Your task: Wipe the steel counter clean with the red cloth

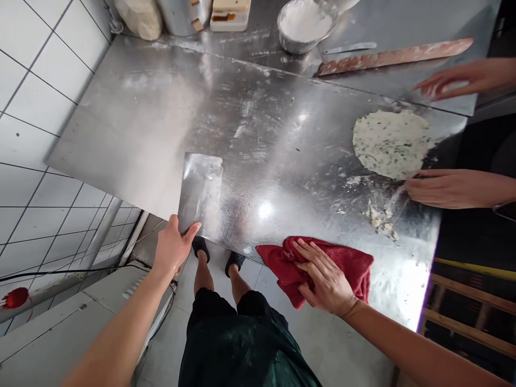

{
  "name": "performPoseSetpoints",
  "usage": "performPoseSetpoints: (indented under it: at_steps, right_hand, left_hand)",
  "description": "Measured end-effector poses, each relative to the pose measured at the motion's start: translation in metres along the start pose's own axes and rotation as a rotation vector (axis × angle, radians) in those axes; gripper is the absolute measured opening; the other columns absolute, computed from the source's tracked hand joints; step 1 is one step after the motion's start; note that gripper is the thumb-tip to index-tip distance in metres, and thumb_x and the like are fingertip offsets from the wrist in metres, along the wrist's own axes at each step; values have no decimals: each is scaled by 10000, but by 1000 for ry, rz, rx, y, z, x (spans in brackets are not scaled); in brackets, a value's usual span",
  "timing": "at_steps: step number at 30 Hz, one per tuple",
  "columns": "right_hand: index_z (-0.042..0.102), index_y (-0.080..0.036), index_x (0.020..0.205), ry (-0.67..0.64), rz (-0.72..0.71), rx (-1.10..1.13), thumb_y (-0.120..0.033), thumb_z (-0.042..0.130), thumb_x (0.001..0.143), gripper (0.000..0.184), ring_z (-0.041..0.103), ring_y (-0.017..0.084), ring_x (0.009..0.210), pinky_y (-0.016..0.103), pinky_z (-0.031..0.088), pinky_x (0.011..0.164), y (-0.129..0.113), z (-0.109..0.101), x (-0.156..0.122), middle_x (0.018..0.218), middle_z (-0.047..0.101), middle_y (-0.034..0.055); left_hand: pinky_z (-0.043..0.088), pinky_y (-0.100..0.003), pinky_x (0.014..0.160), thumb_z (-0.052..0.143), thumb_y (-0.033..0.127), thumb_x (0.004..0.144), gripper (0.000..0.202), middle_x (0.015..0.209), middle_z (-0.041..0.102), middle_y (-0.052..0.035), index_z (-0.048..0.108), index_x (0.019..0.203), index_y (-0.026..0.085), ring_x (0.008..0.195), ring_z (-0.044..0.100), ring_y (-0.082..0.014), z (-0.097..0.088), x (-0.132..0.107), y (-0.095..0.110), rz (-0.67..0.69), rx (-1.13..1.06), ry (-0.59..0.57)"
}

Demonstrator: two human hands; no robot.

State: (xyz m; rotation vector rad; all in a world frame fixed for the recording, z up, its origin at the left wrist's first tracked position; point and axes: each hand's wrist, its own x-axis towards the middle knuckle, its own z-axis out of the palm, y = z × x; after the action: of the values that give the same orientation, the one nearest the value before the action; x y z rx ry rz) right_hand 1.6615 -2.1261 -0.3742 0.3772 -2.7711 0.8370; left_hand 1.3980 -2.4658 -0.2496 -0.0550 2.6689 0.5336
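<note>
My left hand (pixel 176 243) grips the lower edge of a rectangular metal dough scraper (pixel 200 193), thumb on top. The scraper lies over the front edge of the steel table (pixel 133 123). To the right, my right hand (pixel 324 277) holds a bunched red cloth (pixel 350 263) against the same front edge, fingers stretched along it. Part of the cloth hangs over the edge. Beyond the cloth are dough scraps (pixel 382 221) and smeared flour. A flat round of dough with green flecks (pixel 391 142) lies farther right, between a co-worker's two hands.
A co-worker's hands (pixel 447 188) reach in from the right. At the back stand a bowl of flour (pixel 305 24), a long wooden stick (pixel 395 56), a thin knife-like tool (pixel 350 48) and a white container (pixel 229 15). A tiled wall (pixel 32 134) borders the left.
</note>
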Motion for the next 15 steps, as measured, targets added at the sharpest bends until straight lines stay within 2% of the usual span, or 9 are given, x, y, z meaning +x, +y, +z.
performPoseSetpoints:
  at_steps: [2,5,8,12,15]
  right_hand:
    - [610,-148,1048,-5,-1,-3,-106,638,732,320,442,432,1516,684,447,1249,1,1,-1,1598,493,223]
    - [608,-148,1045,2,-9,-5,-111,640,745,304,437,433,1519,687,456,1241,1,1,0,1599,491,226]
    - [608,-147,1040,7,-6,-9,-100,629,732,312,446,432,1513,688,471,1228,-1,0,1,1590,499,229]
    - [609,-149,1045,-7,-12,-10,-98,626,731,318,437,431,1519,697,473,1224,-1,-1,2,1596,493,226]
    - [609,-150,1055,-6,-9,-9,-102,625,738,322,437,426,1521,698,475,1222,-1,-1,2,1600,489,224]
  left_hand:
    - [415,-358,615,550,834,847,567,681,720,-31,350,842,304,786,732,-335,-8,4,-4,7,27,-29]
    - [424,-356,579,560,854,825,590,715,741,-27,351,837,303,700,715,-304,-16,6,-9,-61,17,21]
    - [444,-356,581,546,859,831,591,713,747,-12,355,832,300,632,687,-269,-8,-5,-8,-114,-28,23]
    - [416,-361,592,506,863,850,585,645,688,-16,340,840,303,674,702,-310,8,-10,2,-9,14,-34]
    - [419,-379,619,502,872,844,591,618,656,-17,336,850,305,699,707,-346,3,-2,3,36,89,6]
